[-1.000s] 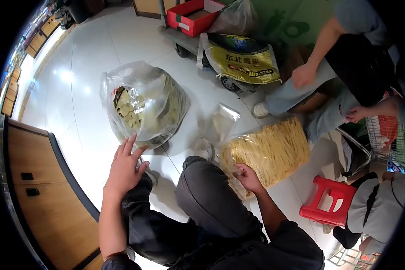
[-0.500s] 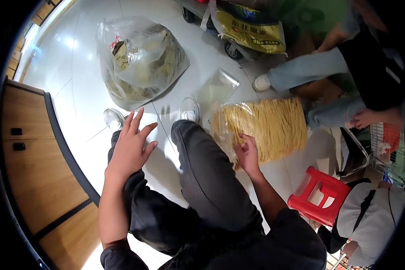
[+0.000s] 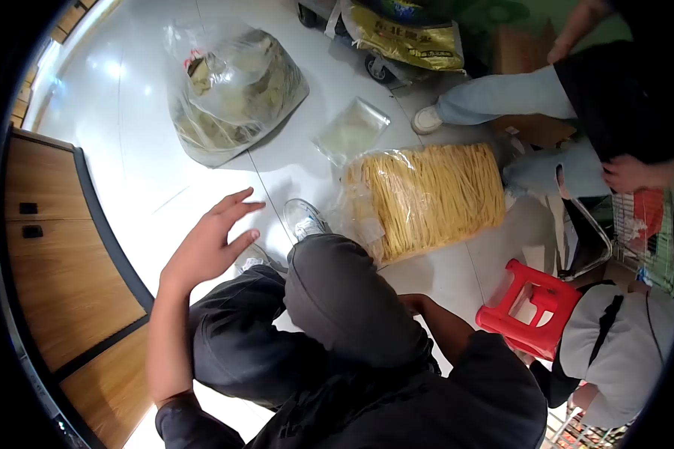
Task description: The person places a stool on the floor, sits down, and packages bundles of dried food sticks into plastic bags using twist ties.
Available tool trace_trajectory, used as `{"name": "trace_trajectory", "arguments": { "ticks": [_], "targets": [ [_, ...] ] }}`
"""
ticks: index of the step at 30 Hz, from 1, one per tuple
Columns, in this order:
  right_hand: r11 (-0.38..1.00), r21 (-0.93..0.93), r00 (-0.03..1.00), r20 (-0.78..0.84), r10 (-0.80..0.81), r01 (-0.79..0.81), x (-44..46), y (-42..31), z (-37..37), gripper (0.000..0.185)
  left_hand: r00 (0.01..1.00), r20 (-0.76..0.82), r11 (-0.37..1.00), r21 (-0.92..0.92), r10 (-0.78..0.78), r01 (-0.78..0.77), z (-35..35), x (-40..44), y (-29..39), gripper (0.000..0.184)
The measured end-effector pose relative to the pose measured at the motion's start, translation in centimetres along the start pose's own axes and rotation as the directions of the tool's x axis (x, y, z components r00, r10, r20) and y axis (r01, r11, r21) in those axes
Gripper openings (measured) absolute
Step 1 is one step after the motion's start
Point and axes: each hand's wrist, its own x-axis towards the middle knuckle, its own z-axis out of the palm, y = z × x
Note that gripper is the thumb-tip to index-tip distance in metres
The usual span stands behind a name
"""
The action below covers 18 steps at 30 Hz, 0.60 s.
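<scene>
My left hand [image 3: 208, 241] hangs in the air left of my knee, fingers apart, holding nothing. Only the forearm and wrist of my right hand [image 3: 414, 301] show; my thigh hides its fingers. Past my knees lies a clear plastic bag of long yellow dried strips [image 3: 434, 198] on the tiled floor, apart from my left hand. A flat clear plastic packet [image 3: 352, 133] rests beside its upper left corner. Farther up stands a large clear bag of dried greenish-brown leaves [image 3: 240, 105].
A wooden cabinet [image 3: 75, 277] runs along the left. On the right are a red plastic stool [image 3: 528, 310], another person's jeans legs [image 3: 509, 97] and wire baskets [image 3: 629, 224]. A wheeled cart with a yellow printed sack [image 3: 412, 41] stands at the top.
My right hand has left the bag of yellow strips and drawn back behind my thigh. My left hand has lowered slightly. My feet have drawn closer in, and the view has shifted.
</scene>
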Motion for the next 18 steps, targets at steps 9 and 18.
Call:
{"name": "trace_trajectory", "arguments": {
  "ticks": [9, 18],
  "targets": [
    [0.994, -0.062, 0.996, -0.011, 0.094, -0.094, 0.6, -0.9, -1.5, 0.041, 0.999, 0.024, 0.997, -0.066, 0.041, -0.04, -0.8, 1.3, -3.2, 0.039],
    [0.978, -0.202, 0.998, 0.014, 0.066, -0.062, 2.5, -1.8, -2.6, 0.034, 0.995, -0.092, 0.964, -0.267, -0.028, 0.002, 2.7, 0.9, -3.3, 0.037]
  ]
}}
